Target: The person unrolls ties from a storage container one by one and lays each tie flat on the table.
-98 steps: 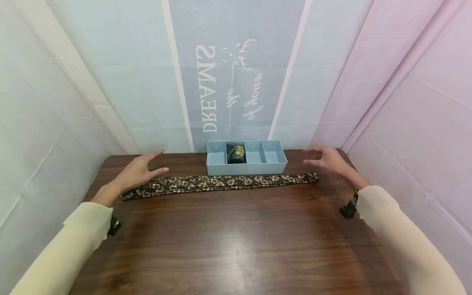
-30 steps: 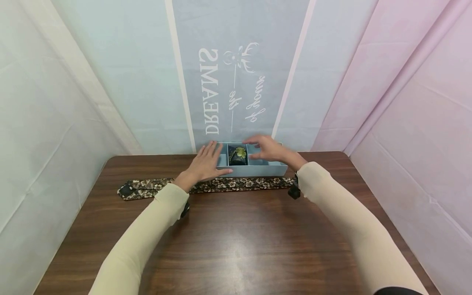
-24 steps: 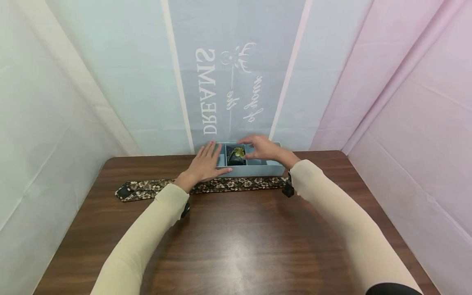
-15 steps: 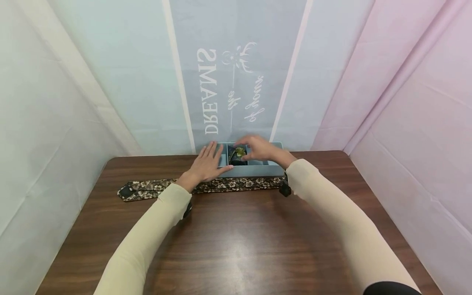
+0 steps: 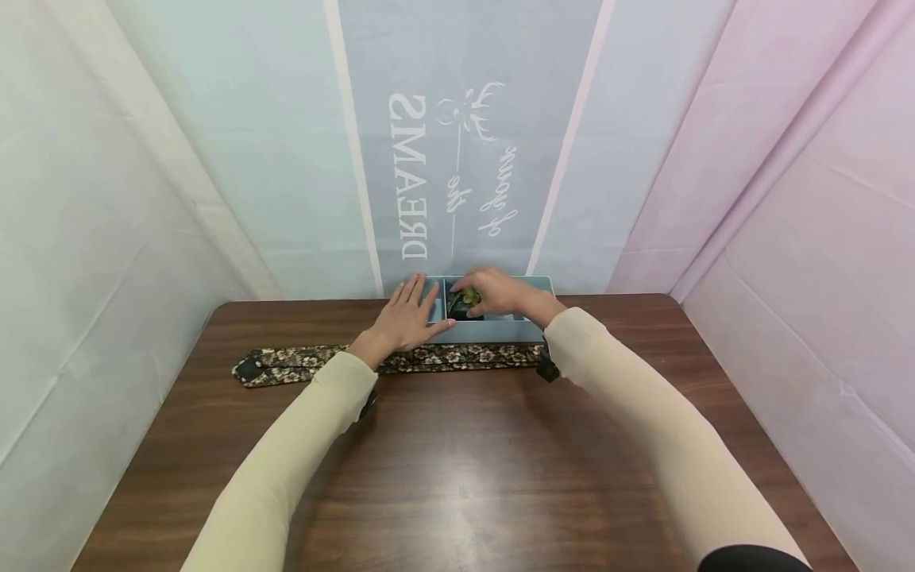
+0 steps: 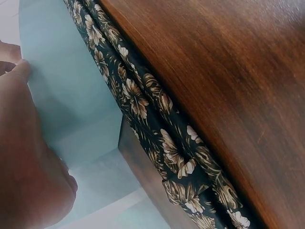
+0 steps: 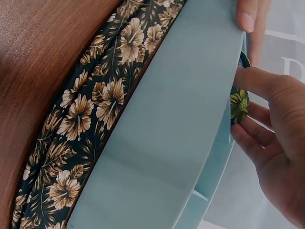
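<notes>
A light blue divided box [image 5: 493, 332] stands at the back edge of the table. In its second compartment from the left sits a rolled dark necktie [image 7: 238, 105] with a yellow-green flower. My right hand [image 5: 502, 292] reaches in from the right and pinches the roll between thumb and fingers. Spread over the box's left end is my left hand [image 5: 402, 322], its fingers straight and its thumb against the front wall. A floral necktie [image 5: 457, 358], black with tan and white flowers, lies folded lengthwise in front of the box, partly covered by both forearms in the head view.
The brown wooden table [image 5: 443, 461] extends from the tie toward me. A grey-blue printed cloth [image 5: 472, 159] hangs right behind the box. Pale cloth walls [image 5: 100, 262] close in both sides.
Both hands came inward from the table's sides to the box. Over the last second my right hand moved left onto the rolled necktie, while the left hand stayed on the box's left end.
</notes>
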Demonstrator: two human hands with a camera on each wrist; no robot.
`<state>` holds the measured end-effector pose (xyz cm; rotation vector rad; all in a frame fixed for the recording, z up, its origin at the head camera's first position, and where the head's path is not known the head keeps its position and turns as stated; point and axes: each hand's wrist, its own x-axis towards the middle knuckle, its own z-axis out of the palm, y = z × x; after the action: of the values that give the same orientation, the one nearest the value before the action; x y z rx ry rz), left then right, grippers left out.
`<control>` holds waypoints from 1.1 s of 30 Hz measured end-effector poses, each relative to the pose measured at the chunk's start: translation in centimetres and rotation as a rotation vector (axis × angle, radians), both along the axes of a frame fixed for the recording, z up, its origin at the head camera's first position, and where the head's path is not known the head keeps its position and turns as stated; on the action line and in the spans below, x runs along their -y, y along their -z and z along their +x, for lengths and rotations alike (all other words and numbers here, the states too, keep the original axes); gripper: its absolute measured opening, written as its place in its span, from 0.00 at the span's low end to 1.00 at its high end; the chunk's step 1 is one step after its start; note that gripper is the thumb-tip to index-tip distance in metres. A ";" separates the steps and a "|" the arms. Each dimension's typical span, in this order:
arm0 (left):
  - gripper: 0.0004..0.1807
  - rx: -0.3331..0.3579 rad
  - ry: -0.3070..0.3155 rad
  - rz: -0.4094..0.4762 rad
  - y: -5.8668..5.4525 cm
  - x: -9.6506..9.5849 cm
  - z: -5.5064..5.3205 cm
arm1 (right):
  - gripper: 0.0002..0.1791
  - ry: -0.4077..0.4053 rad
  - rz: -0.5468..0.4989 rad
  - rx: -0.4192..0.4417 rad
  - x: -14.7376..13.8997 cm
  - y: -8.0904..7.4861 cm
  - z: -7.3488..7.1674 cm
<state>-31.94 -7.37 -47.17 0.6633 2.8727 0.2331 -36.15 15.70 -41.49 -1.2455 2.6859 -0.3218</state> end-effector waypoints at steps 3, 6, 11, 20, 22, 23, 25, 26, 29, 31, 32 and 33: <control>0.52 0.002 -0.003 -0.004 0.0 0.0 -0.1 | 0.31 -0.009 0.017 0.008 0.3 0.1 -0.1; 0.52 0.003 -0.004 -0.003 0.0 0.0 -0.1 | 0.31 -0.006 0.018 0.010 0.4 0.2 -0.3; 0.52 0.004 0.001 0.003 -0.2 0.2 0.0 | 0.28 -0.005 0.001 -0.001 0.5 0.4 -0.6; 0.52 0.005 0.000 0.008 -0.5 0.0 0.2 | 0.24 0.020 -0.005 -0.009 0.7 0.5 -0.8; 0.52 0.009 -0.002 0.005 -0.5 -0.1 0.2 | 0.23 0.020 -0.013 -0.009 0.6 0.6 -0.9; 0.52 0.007 -0.003 0.005 -0.5 -0.2 0.2 | 0.23 0.020 -0.022 -0.009 0.6 0.6 -0.9; 0.53 0.007 -0.007 -0.004 -0.5 -0.2 0.1 | 0.22 0.015 -0.040 -0.015 0.6 0.7 -1.0; 0.53 0.009 -0.010 -0.015 -0.4 -0.2 0.1 | 0.21 0.013 -0.053 -0.017 0.5 0.7 -1.0; 0.53 0.010 -0.014 -0.029 -0.3 -0.2 -0.1 | 0.20 0.011 -0.093 -0.032 0.5 0.7 -1.2; 0.53 0.006 -0.014 -0.027 -0.4 -0.1 0.0 | 0.20 0.013 -0.125 -0.034 0.4 0.4 -1.2; 0.53 0.004 -0.015 -0.022 -0.5 -0.2 0.0 | 0.19 0.017 -0.137 -0.034 0.3 0.3 -1.1; 0.53 0.000 -0.014 -0.015 -0.5 -0.2 0.1 | 0.19 0.020 -0.148 -0.036 0.2 0.1 -1.1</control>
<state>-31.87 -7.21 -46.66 0.6406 2.8769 0.2133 -37.27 15.47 -41.60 -1.2758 2.7496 -0.5144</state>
